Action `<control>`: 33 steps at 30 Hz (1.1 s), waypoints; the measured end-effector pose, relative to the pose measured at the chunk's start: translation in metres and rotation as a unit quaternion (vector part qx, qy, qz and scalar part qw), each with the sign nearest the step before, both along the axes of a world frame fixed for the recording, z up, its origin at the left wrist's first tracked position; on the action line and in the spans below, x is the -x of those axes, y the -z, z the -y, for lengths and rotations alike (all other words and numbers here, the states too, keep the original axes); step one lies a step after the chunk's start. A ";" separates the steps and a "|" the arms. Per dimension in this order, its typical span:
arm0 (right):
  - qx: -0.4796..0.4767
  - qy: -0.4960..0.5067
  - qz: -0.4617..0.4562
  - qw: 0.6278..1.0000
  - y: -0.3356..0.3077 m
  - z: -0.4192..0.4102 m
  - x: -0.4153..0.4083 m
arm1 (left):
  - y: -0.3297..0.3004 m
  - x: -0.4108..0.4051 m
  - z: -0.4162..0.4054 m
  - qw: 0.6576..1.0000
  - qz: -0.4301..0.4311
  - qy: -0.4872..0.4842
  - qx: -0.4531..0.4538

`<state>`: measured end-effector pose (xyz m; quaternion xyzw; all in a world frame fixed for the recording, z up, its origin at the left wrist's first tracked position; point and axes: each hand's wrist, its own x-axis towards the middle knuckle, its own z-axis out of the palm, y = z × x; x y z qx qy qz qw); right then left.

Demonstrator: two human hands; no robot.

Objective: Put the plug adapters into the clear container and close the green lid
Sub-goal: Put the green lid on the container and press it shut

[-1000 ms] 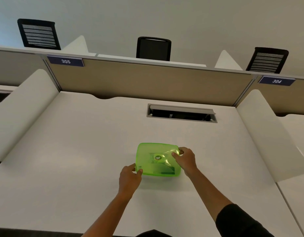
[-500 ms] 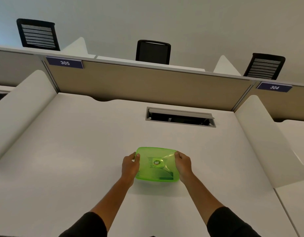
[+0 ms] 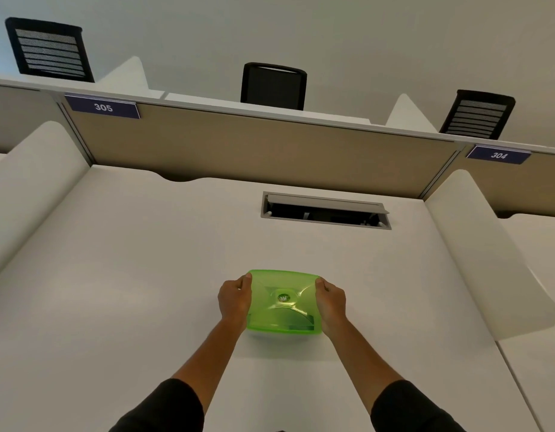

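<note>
The translucent green lid point(image 3: 284, 302) lies flat on top of the container in the middle of the white desk point(image 3: 129, 275). The clear container itself is hidden under the lid, and I cannot see any plug adapters. My left hand point(image 3: 235, 299) grips the lid's left edge, thumb on the far corner. My right hand point(image 3: 330, 302) grips the right edge in the same way. Both forearms reach in from the bottom of the view in dark sleeves.
A rectangular cable hatch point(image 3: 326, 210) stands open in the desk behind the container. White side dividers point(image 3: 488, 260) flank the desk left and right. A beige partition point(image 3: 254, 151) with labels 305 and 304 closes the back, with black chairs beyond it.
My left hand moved from the lid's near left corner to its left edge, and my right hand from the far right corner to the right edge. Both now press on the sides.
</note>
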<state>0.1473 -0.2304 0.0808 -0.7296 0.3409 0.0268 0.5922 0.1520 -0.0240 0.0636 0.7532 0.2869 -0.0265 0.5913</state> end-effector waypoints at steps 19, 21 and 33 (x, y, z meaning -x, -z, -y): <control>0.144 -0.010 -0.051 0.988 0.022 0.002 0.024 | 0.025 0.039 -0.009 0.998 -0.046 -0.018 -0.047; 0.166 -0.013 -0.064 0.984 0.026 -0.001 0.031 | 0.028 0.048 -0.009 0.997 -0.046 -0.005 -0.066; 0.227 -0.009 -0.067 0.972 0.025 -0.006 0.033 | 0.016 0.048 -0.001 0.991 -0.075 0.036 -0.102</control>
